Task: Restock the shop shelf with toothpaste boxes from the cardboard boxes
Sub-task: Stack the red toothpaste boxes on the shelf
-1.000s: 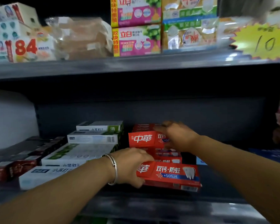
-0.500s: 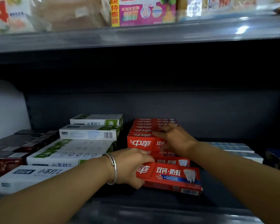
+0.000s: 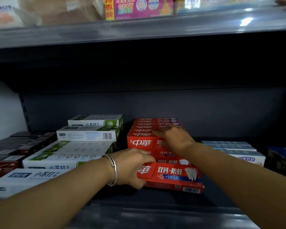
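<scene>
My left hand (image 3: 130, 169) grips the left end of the front red box (image 3: 170, 176), fingers curled over its top edge and thumb beneath; a bangle (image 3: 113, 170) circles that wrist. The box lies flat on the shelf (image 3: 155, 210) near the front lip, its long axis running left to right along the shelf edge, printed face tilted up toward me, barcode side facing forward, tooth picture at the right end.

My right hand (image 3: 173, 139) rests palm-down on the red stack (image 3: 144, 139) just behind, fingers extended and pointing left across the top boxes, pressing on them rather than curling round any one. The stacked boxes share the same left-right long axis, stepped back toward the rear wall, logos at their left ends.

Left of the red stack, just beside it, white boxes (image 3: 69, 154) with green trim lie in tiers, long axes likewise left to right. Dark boxes (image 3: 15, 151) sit farther left. Pale blue boxes (image 3: 234, 149) lie to the right, behind my right forearm. The upper shelf (image 3: 139, 30) carries blurred packets.
</scene>
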Motion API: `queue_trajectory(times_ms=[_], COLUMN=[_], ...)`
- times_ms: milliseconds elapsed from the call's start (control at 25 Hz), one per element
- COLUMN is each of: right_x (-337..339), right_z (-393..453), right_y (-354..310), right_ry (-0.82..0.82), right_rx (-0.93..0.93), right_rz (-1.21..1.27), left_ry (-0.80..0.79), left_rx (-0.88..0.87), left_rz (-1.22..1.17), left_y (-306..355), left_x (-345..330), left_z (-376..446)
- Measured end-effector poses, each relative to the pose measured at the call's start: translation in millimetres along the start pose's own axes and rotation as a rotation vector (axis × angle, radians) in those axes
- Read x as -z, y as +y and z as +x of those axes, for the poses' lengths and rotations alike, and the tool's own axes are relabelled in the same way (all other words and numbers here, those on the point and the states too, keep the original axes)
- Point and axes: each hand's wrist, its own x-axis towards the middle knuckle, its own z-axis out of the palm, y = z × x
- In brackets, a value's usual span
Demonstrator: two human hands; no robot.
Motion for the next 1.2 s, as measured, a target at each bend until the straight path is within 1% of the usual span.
queue_trajectory(times_ms=[120,200,280,320,360,440,480,520,600,680,760,800,880,960,1080,1200], right_x=[2,9,18,22,27,31,32,32,30,23,8,-1,-17,-25,-29,-32], right_z=[-3,-10,-21,-30,-39,-58,-64,-68,-69,-66,-65,-65,-68,-70,-68,-66], right_y=[-1,-3,-4,-5,-7,-12,-13,-13,-11,-10,-10,-11,-15,-18,-21,-23], right_ry=[-0.006,0.081,0.175,0.146,0.055,-0.214,-0.301,-0.327,-0.283,-0.167,-0.074,-0.049,0.003,0.092,0.18,0.16], right_rx=[0.008,0.066,0.131,0.159,0.174,0.179,0.179,0.182,0.172,0.155,0.156,0.16,0.158,0.132,0.093,0.069], right_rz=[-0.022,0.045,0.177,0.247,0.314,0.406,0.415,0.418,0.465,0.509,0.422,0.356,0.247,0.174,0.158,0.173], left_ry=[0.006,0.012,0.026,0.034,0.045,0.077,0.094,0.11,0.154,0.251,0.329,0.31,0.205,0.118,0.092,0.084], left_rx=[0.006,0.016,0.032,0.047,0.063,0.086,0.087,0.084,0.092,0.093,0.066,0.05,0.028,0.043,0.063,0.073], left_rz=[0.005,0.02,0.05,0.068,0.088,0.127,0.148,0.164,0.177,0.202,0.215,0.2,0.143,0.091,0.034,-0.004], left_y=[1,3,4,6,7,11,13,15,19,20,22,24,25,20,14,14], left_x=[0,1,1,1,1,2,3,3,4,2,-5,-10,-21,-30,-38,-41], left_z=[1,-1,-6,-9,-12,-17,-19,-21,-23,-24,-26,-27,-28,-28,-23,-21])
